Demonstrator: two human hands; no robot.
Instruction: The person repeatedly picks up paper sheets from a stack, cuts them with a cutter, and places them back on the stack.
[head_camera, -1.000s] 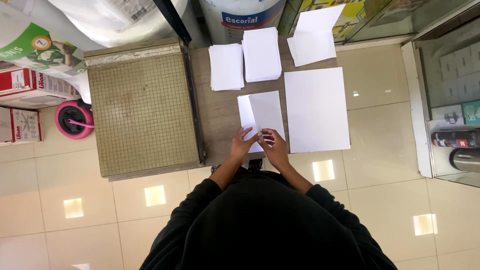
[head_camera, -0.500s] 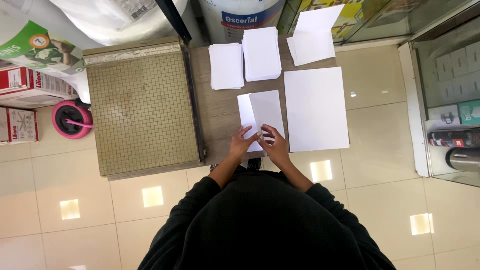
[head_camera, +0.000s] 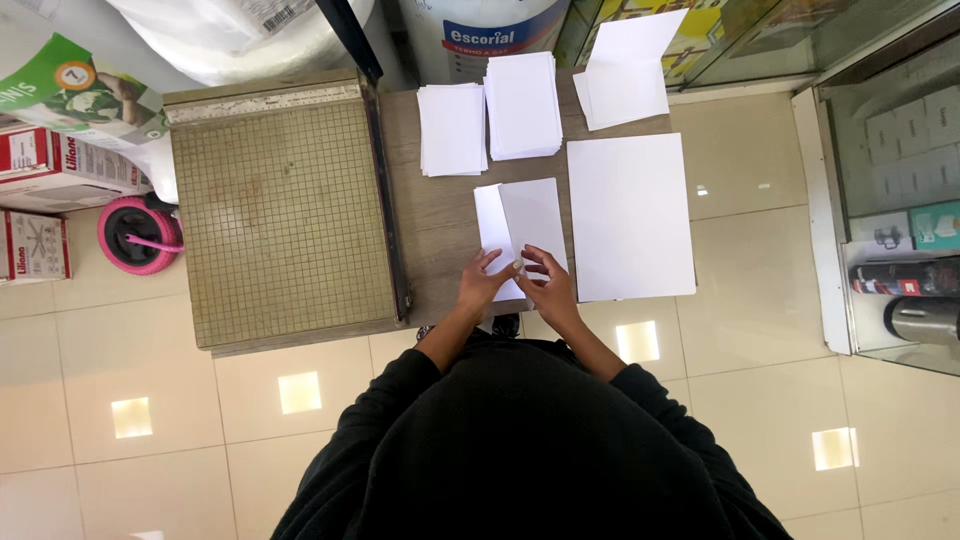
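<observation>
- Head view: the left hand (head_camera: 482, 285) and right hand (head_camera: 547, 285) meet at the near edge of a folded white sheet (head_camera: 522, 225) on the wooden table (head_camera: 440, 215), fingers pinching its lower corner (the exact grip is too small to make out).
- Just right lies a large white sheet (head_camera: 630, 215); beyond, two paper stacks (head_camera: 452, 128), (head_camera: 522, 105).
- Left sits a gridded paper cutter (head_camera: 285, 210), its blade arm cut off at the top.
- The person's dark sleeves hide the table's near edge.
</observation>
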